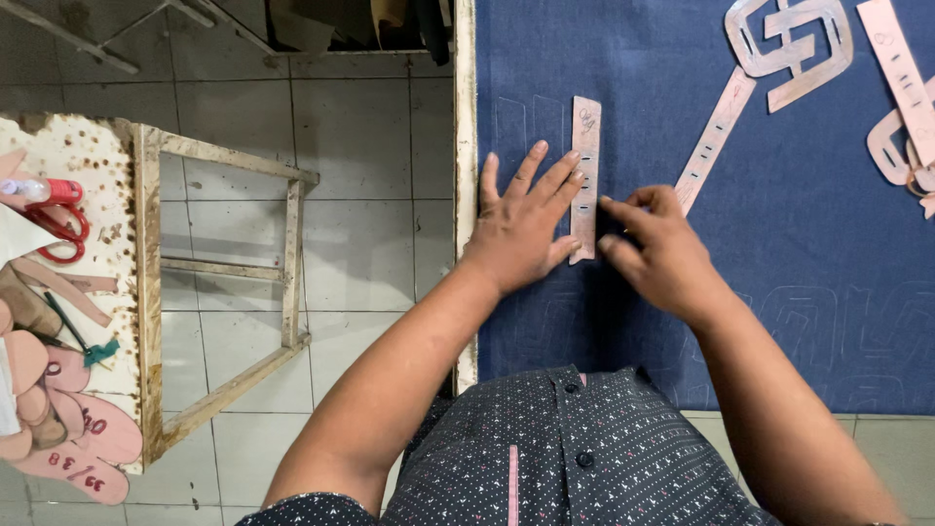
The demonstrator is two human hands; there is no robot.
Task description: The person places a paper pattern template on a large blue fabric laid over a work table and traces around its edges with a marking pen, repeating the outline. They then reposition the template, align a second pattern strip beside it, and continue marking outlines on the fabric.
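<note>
My left hand [521,224] lies flat, fingers spread, on a narrow pink card pattern strip [585,146] with small slots, pressing it onto dark blue fabric [779,282]. My right hand [657,248] sits just right of the strip, fingers pinched together at its edge; whatever it grips is too small to make out. Faint traced outlines show on the fabric left of the strip and lower right.
More pink patterns lie on the fabric: a long slotted strip [714,136], a buckle-shaped piece [791,44], others at the right edge [901,107]. A worn wooden side table [146,292] at left carries red scissors [60,224] and sole-shaped patterns [78,438]. Tiled floor lies between.
</note>
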